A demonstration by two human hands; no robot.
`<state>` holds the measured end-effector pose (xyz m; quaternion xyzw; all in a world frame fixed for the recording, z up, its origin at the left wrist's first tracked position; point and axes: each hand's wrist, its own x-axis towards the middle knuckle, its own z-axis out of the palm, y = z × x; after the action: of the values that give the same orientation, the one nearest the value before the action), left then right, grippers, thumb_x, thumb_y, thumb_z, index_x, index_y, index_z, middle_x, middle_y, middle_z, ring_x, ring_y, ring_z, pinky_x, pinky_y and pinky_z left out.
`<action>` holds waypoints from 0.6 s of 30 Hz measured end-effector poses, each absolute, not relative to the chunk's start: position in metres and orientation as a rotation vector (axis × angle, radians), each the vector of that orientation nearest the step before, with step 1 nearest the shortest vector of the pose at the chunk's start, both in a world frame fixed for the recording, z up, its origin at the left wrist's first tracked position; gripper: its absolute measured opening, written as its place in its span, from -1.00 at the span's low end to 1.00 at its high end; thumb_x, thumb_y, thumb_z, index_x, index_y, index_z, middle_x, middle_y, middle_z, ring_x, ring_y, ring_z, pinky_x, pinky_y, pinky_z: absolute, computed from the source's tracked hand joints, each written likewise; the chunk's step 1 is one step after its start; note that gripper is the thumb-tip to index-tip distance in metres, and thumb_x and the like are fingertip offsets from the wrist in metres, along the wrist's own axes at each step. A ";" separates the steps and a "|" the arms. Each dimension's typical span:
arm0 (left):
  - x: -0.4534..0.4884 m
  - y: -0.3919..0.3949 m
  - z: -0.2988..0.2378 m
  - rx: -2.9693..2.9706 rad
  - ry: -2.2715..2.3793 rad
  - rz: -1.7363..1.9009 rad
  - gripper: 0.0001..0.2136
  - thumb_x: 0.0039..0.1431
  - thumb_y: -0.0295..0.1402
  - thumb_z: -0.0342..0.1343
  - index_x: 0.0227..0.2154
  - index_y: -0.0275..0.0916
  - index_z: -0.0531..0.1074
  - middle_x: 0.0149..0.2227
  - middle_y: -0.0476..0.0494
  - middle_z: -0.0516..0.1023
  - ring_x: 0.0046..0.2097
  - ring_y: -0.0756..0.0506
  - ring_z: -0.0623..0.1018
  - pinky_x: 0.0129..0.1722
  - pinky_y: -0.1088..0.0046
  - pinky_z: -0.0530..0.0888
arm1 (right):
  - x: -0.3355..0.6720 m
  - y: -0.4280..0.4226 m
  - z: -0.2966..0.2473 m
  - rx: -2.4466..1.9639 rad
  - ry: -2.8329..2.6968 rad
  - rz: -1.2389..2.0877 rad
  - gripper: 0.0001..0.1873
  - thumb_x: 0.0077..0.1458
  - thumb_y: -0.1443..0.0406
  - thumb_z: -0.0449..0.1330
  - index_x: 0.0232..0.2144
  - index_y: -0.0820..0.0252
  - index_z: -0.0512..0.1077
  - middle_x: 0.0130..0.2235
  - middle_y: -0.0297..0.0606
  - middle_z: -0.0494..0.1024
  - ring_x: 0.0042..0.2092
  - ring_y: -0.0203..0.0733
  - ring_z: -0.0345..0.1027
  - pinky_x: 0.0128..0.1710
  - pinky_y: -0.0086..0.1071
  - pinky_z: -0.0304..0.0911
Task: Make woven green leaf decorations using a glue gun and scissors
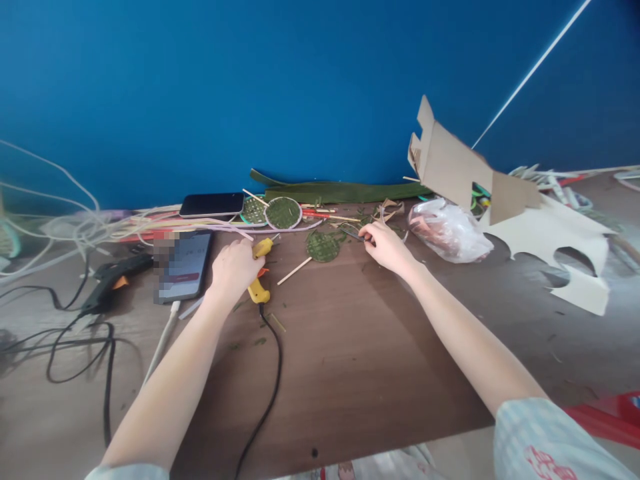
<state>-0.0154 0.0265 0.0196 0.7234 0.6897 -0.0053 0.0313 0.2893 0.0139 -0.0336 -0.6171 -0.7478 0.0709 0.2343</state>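
My left hand point(236, 268) is closed round a yellow hot glue gun point(259, 291); its metal tip points right and its cord runs down the table. At the right, the bent fingers of my right hand point(386, 245) pinch what look like small dark scissors point(356, 235), partly hidden by the fingers. Between the hands lies a flat round green leaf piece point(323, 246) with a thin stick point(295, 271) coming from its lower left. Behind it rests a white-rimmed disc point(283, 213) filled with green leaf, beside a green woven disc point(254, 211).
Long green leaves point(345, 193) lie along the blue wall. To the right are a clear plastic bag point(447, 230), a cardboard box point(450, 157) and cut white card point(545, 233). Leftward are two phones point(186, 263), a black glue gun point(117, 277) and tangled cords. Leaf scraps dot the table.
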 end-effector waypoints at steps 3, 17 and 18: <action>-0.018 0.027 0.020 2.233 2.104 0.051 -0.64 -0.02 -0.25 -0.02 -0.16 -0.29 0.39 -0.20 -0.33 0.53 -0.14 -0.29 0.51 -0.22 0.30 0.39 | 0.289 0.014 -0.034 -1.693 -2.055 0.193 -0.73 -0.11 0.52 0.01 -0.34 0.19 0.35 -0.32 -0.20 0.38 -0.23 -0.13 0.29 -0.24 -0.29 0.25; -0.008 0.015 0.036 2.250 1.970 0.278 -0.66 -0.05 -0.21 0.04 -0.19 -0.23 0.40 -0.20 -0.19 0.54 -0.18 -0.23 0.51 -0.25 0.33 0.39 | 0.277 0.011 -0.027 -1.642 -2.014 0.070 -0.75 -0.09 0.49 0.04 -0.32 0.20 0.38 -0.22 -0.12 0.39 -0.09 -0.01 0.24 -0.05 -0.11 0.16; -0.006 0.014 0.038 2.247 1.954 0.293 -0.66 -0.05 -0.21 0.05 -0.19 -0.23 0.40 -0.21 -0.18 0.54 -0.19 -0.22 0.51 -0.27 0.34 0.38 | 0.272 0.010 -0.025 -1.606 -1.997 0.081 -0.77 -0.08 0.48 0.05 -0.33 0.21 0.38 -0.21 -0.11 0.40 -0.08 -0.01 0.24 -0.03 -0.10 0.14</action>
<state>-0.0061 0.0137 0.0378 0.7489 0.6512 0.0977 0.0747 0.2722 0.0101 -0.0247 -0.6005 -0.7465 0.0304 0.2850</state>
